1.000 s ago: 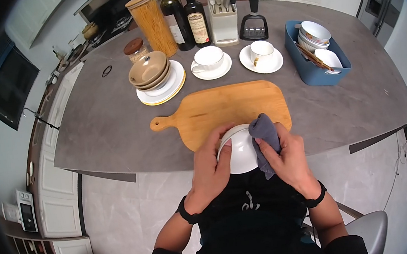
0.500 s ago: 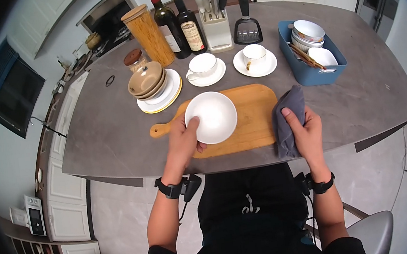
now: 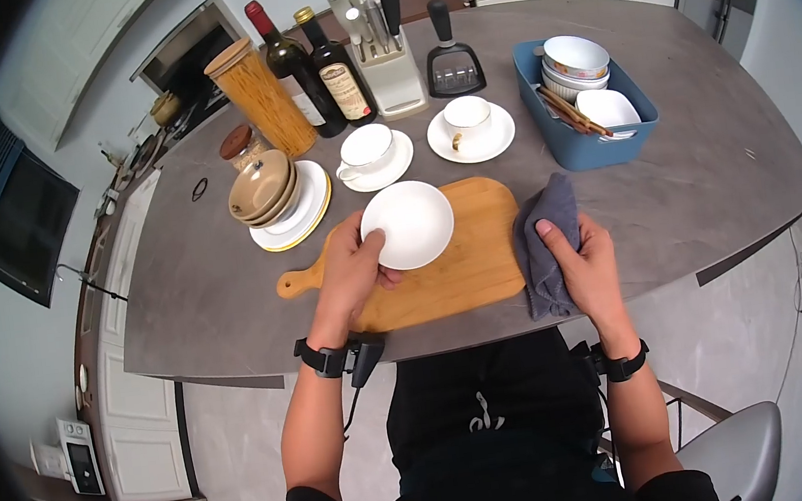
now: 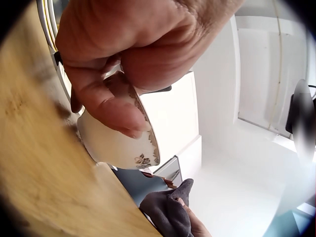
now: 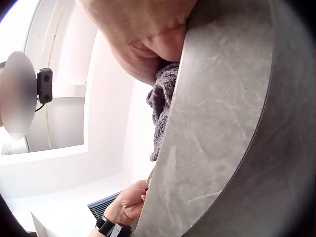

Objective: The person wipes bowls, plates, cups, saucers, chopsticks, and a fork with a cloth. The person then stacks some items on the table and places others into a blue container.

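Observation:
My left hand [image 3: 349,268] grips a white bowl [image 3: 408,225] by its near left rim, thumb over the edge and fingers beneath. The bowl is held over the wooden cutting board [image 3: 455,289], its white inside facing up. A small brown floral pattern shows on the outside of the bowl [image 4: 116,145] in the left wrist view. To the right, my right hand [image 3: 591,266] holds a bunched dark grey cloth [image 3: 548,258], thumb on top. This cloth overlaps the board's right edge and is apart from the bowl.
Left of the board stand brown bowls [image 3: 260,185] stacked on plates [image 3: 303,217]. Behind it are two cups [image 3: 367,145] on saucers, bottles [image 3: 339,79], a pasta jar [image 3: 264,103] and a knife block [image 3: 394,83]. A blue bin [image 3: 597,149] with bowls and chopsticks sits back right.
The cloth has come off the bowl, and the hands have parted. The left hand has brought the bowl forward over the board and turned its inside up; the right hand moved rightward with the cloth.

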A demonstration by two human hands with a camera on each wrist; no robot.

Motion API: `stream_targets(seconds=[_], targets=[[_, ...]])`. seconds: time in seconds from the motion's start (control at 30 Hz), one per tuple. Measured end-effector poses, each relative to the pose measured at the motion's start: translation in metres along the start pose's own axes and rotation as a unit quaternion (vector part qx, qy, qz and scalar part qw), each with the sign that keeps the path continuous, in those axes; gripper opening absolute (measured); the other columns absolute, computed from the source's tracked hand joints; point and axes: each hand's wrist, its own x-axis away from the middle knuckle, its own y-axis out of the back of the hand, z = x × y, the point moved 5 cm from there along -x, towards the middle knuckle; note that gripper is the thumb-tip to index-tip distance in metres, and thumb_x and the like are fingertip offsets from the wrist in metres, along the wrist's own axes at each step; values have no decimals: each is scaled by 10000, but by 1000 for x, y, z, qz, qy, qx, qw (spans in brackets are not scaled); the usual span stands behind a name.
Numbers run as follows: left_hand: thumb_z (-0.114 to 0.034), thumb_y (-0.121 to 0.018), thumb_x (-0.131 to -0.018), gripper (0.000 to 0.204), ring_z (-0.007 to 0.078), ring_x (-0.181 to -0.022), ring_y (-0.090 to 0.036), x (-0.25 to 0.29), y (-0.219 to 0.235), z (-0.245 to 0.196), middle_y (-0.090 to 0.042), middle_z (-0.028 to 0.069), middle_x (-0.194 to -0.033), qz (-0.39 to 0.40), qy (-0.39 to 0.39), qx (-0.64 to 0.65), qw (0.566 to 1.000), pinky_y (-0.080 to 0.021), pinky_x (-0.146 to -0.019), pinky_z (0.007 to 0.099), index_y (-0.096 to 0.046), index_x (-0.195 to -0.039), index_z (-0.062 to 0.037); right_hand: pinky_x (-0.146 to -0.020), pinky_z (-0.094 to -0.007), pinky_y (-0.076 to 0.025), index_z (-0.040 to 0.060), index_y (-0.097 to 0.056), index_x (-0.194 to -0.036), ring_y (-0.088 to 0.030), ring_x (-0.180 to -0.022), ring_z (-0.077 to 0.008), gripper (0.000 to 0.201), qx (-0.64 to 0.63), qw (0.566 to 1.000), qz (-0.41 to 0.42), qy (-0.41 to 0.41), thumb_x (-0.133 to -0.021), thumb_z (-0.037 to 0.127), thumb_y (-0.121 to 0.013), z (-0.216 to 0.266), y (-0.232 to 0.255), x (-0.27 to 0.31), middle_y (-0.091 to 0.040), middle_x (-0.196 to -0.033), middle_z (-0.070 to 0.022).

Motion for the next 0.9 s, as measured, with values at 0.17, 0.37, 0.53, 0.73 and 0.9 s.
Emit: stream_targets(seconds=[0.17, 0.37, 0.53, 0.73, 0.9], targets=[[-114, -515, -1019, 301, 118, -556, -631, -2, 4, 4, -675, 93, -835, 15, -2, -10, 1000, -506, -460, 252, -553, -1274, 40, -710, -259, -508, -57, -682, -1048, -598, -768, -61, 301, -12, 1000, 9, -1, -980, 235, -708, 3, -2, 0, -721, -858, -31], [-147, -585, -1005, 300, 101, -547, -584, 10, 1, -9, -675, 89, -990, -46, -29, -52, 997, -485, -480, 243, -592, -1255, 20, -761, -252, -501, -49, -661, -1122, -598, -854, -59, 336, -5, 999, 33, 4, -1015, 269, -659, 4, -2, -1, -718, -954, -38], [-135, -649, -975, 294, 75, -646, -535, 35, 9, -30, -633, 55, -1126, -223, -245, -239, 913, -439, -554, 222, -618, -1250, -36, -903, -283, -533, -29, -535, -1358, -640, -1046, -127, 613, -249, 951, 153, -104, -1044, 497, -537, 0, -3, 4, -651, -1247, -94], [-109, -646, -989, 307, 52, -869, -587, 78, -63, -62, -667, -1, -1099, -23, -224, -122, 967, -475, -720, 220, -609, -1287, -49, -1167, -370, -393, -24, -212, -1584, -467, -1392, -218, 1178, -411, 842, 322, -138, -813, 780, -596, 27, -41, 36, -456, -1502, -146], [-82, -653, -980, 304, 51, -921, -624, 66, -76, -51, -681, 16, -1069, 109, -149, 66, 981, -513, -793, 231, -589, -1264, 7, -1198, -386, -337, -12, -170, -1597, -415, -1433, -240, 1397, -396, 849, 333, -109, -622, 794, -760, 34, -53, 45, -412, -1540, -139]])
